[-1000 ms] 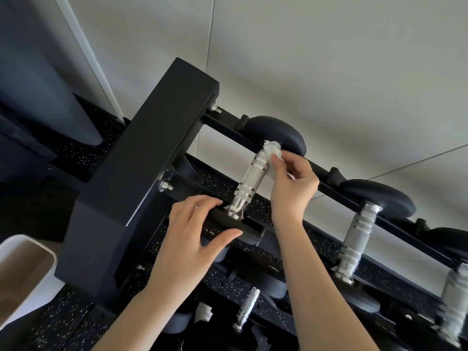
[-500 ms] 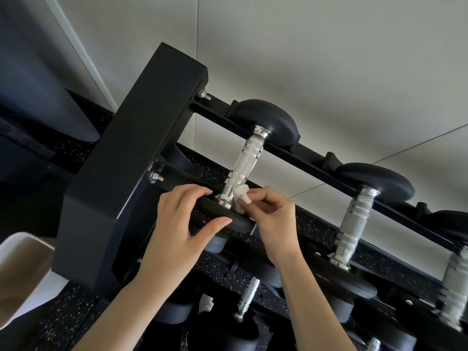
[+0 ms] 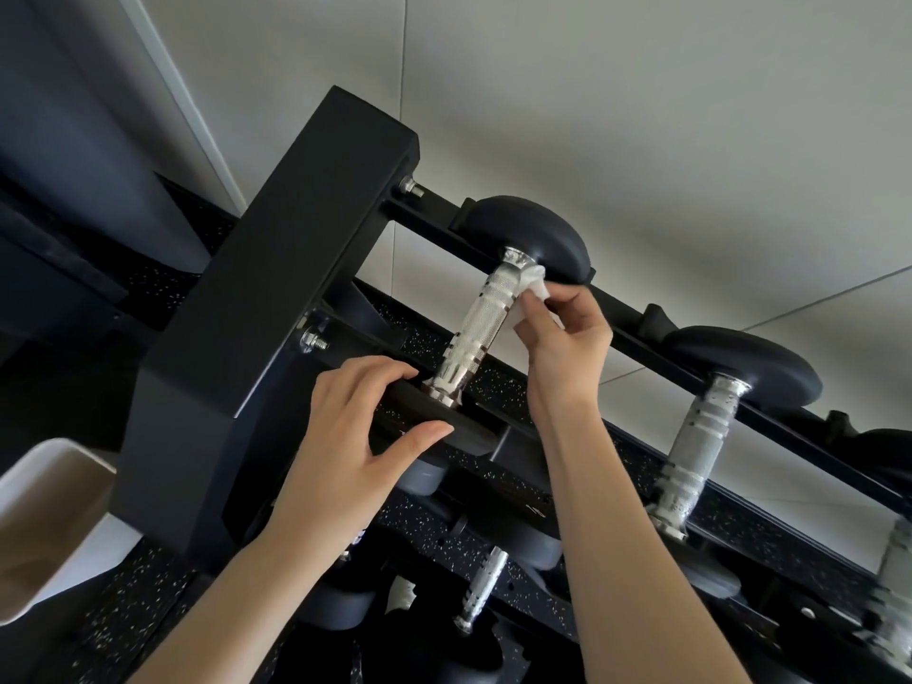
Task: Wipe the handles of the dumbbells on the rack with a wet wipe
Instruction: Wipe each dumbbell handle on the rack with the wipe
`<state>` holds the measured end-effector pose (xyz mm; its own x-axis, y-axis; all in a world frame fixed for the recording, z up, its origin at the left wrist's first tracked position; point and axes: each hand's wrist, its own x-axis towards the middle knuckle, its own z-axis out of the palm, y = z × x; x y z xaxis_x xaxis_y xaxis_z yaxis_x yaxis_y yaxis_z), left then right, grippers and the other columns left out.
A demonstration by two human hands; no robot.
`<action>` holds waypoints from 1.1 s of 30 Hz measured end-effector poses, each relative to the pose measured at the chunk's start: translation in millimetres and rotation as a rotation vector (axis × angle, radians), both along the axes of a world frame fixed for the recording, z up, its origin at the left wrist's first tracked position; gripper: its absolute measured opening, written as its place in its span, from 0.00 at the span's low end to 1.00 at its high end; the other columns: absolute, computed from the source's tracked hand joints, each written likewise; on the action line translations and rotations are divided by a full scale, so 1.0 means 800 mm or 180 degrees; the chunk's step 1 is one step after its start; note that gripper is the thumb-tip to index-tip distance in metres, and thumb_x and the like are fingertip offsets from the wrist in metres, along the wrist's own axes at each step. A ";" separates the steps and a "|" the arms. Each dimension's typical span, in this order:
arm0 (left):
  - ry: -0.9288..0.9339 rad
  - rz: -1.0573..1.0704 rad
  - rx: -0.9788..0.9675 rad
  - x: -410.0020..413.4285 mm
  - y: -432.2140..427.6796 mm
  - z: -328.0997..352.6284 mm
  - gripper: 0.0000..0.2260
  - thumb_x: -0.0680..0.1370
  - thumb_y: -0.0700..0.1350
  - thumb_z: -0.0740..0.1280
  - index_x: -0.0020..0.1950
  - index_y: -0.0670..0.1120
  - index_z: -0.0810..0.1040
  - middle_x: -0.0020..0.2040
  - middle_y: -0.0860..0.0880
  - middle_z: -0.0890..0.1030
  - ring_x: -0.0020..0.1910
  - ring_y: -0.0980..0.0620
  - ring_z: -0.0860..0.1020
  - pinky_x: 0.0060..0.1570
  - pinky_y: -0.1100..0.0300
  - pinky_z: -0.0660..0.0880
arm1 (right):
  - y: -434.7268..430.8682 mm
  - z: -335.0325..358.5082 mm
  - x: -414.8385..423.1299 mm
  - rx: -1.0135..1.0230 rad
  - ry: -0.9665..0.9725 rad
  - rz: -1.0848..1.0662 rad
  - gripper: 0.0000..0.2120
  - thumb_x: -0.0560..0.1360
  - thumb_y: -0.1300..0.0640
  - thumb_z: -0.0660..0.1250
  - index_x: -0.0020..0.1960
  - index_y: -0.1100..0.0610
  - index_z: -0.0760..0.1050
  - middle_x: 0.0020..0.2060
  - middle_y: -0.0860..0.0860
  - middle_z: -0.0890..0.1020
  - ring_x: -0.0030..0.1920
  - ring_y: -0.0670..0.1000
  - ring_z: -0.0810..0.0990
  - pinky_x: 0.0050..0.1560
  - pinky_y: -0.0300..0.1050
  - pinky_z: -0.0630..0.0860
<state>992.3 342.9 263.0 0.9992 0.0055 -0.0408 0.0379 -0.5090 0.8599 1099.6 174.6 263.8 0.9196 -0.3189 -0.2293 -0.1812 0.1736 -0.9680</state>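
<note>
A black dumbbell rack (image 3: pixel 256 308) carries dumbbells with knurled silver handles and black heads. My right hand (image 3: pixel 562 343) pinches a white wet wipe (image 3: pixel 535 283) against the far end of the leftmost top-row dumbbell handle (image 3: pixel 481 320), just below its far black head (image 3: pixel 533 239). My left hand (image 3: pixel 355 436) grips the near black head (image 3: pixel 434 427) of that same dumbbell, thumb under it and fingers over it. A second dumbbell handle (image 3: pixel 701 446) lies to the right on the same row.
A lower row holds more dumbbells, one handle (image 3: pixel 481 592) showing between my forearms. A third top-row handle (image 3: pixel 895 580) is blurred at the right edge. A white bin (image 3: pixel 44 515) stands at the lower left on black speckled flooring (image 3: pixel 123 614). A pale wall is behind the rack.
My right hand slid the wipe down the handle to its near end, then back up to the far end. My left hand kept its grip on the near head.
</note>
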 end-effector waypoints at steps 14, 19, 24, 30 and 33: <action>-0.0088 -0.0026 -0.0036 0.002 0.005 -0.004 0.24 0.71 0.67 0.63 0.60 0.54 0.74 0.58 0.64 0.70 0.62 0.59 0.65 0.57 0.74 0.61 | 0.000 -0.009 -0.072 -0.0243 0.0660 0.1005 0.05 0.73 0.68 0.67 0.41 0.61 0.73 0.43 0.64 0.82 0.43 0.61 0.82 0.50 0.59 0.79; -0.0183 -0.0085 -0.0003 0.005 0.007 -0.008 0.25 0.71 0.68 0.62 0.59 0.51 0.75 0.58 0.59 0.72 0.60 0.56 0.66 0.58 0.71 0.63 | 0.010 0.009 -0.081 -0.0985 0.0503 0.0756 0.03 0.72 0.67 0.69 0.42 0.61 0.77 0.40 0.60 0.83 0.41 0.57 0.82 0.47 0.51 0.79; -0.0236 -0.0101 -0.0091 0.009 0.011 -0.010 0.29 0.71 0.71 0.61 0.60 0.50 0.76 0.58 0.57 0.73 0.61 0.55 0.67 0.61 0.63 0.66 | 0.022 0.031 -0.075 -0.1891 0.0055 0.0368 0.07 0.74 0.63 0.68 0.43 0.51 0.78 0.34 0.42 0.80 0.35 0.40 0.77 0.38 0.35 0.75; -0.0140 -0.0101 -0.0407 0.014 0.019 -0.015 0.30 0.70 0.70 0.63 0.62 0.50 0.75 0.59 0.58 0.72 0.62 0.57 0.66 0.63 0.64 0.65 | 0.031 0.049 -0.030 -0.3366 -0.0884 0.0232 0.06 0.73 0.67 0.67 0.46 0.59 0.80 0.40 0.52 0.80 0.38 0.42 0.75 0.40 0.30 0.71; -0.0104 -0.0177 -0.0452 0.018 0.024 -0.021 0.30 0.69 0.69 0.64 0.60 0.49 0.76 0.57 0.57 0.72 0.61 0.57 0.67 0.63 0.68 0.63 | 0.038 0.046 0.004 -0.3831 -0.1032 0.0334 0.06 0.73 0.67 0.66 0.46 0.62 0.81 0.41 0.56 0.80 0.37 0.49 0.77 0.37 0.32 0.72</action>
